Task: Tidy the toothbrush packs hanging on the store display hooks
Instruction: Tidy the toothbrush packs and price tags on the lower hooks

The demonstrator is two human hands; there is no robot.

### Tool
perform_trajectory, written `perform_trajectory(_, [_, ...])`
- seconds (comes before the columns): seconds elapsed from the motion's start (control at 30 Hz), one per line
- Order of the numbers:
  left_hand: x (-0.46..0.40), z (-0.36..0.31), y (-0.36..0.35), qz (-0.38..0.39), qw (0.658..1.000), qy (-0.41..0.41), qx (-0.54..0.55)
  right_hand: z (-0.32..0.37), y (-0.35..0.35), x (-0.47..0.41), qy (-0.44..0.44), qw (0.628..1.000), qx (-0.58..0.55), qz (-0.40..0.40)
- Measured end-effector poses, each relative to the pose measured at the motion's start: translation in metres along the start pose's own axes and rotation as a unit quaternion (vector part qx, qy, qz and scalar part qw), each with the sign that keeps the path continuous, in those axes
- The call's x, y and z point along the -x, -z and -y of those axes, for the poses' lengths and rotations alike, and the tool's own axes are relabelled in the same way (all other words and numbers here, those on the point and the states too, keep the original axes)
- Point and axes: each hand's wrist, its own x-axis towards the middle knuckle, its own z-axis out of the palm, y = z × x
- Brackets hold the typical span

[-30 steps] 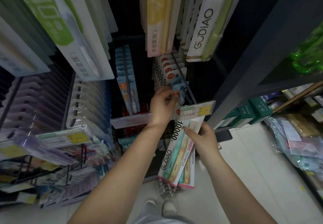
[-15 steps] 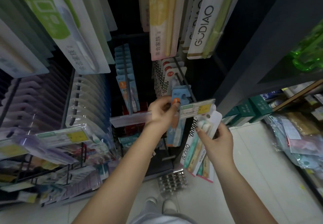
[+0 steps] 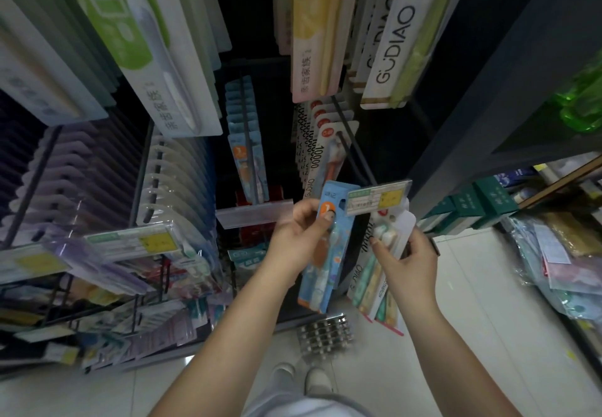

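Observation:
My left hand (image 3: 301, 237) grips a blue toothbrush pack (image 3: 321, 273) by its top, just off the front end of the right-hand hook (image 3: 353, 149). The pack hangs down from my fingers. My right hand (image 3: 405, 262) holds a stack of white GUDIAO toothbrush packs (image 3: 374, 286) beside it, below the hook's price tag (image 3: 378, 196). More white packs (image 3: 321, 143) marked 10000 still hang on that hook. A row of blue packs (image 3: 246, 143) hangs on the neighbouring hook to the left.
Long packs (image 3: 312, 29) hang overhead from upper hooks. Rows of purple packs (image 3: 65, 172) and clear packs (image 3: 172, 175) fill the left hooks. A dark shelf upright (image 3: 488, 90) stands at right, with green boxes (image 3: 469, 201) and bagged goods (image 3: 560, 253). White tiled floor (image 3: 456, 335) lies below.
My left hand has drawn the blue pack forward off the right-hand hook. My right hand has lifted the white packs up and to the right, level with the price tag.

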Motion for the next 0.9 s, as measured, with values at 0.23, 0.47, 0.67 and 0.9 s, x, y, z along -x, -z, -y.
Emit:
perform_trajectory(0.23, [0.005,0.016,0.043,-0.211,0.974,0.079,0.023,-0.002,-0.006,0.001,-0.011,1.000,0.018,0.018])
perform_trajectory(0.47, [0.002,0.007,0.071,-0.365,0.929,-0.012,0.063,-0.003,-0.014,0.004,-0.012,0.999,0.030,0.039])
perform_trajectory(0.67, [-0.020,-0.015,0.069,-0.368,0.920,-0.071,0.112,-0.001,-0.017,0.006,-0.016,0.998,0.031,0.047])
perform_trajectory(0.9, [-0.032,-0.022,0.076,-0.283,0.950,-0.127,0.041,-0.001,-0.017,0.005,-0.022,0.998,0.030,0.053])
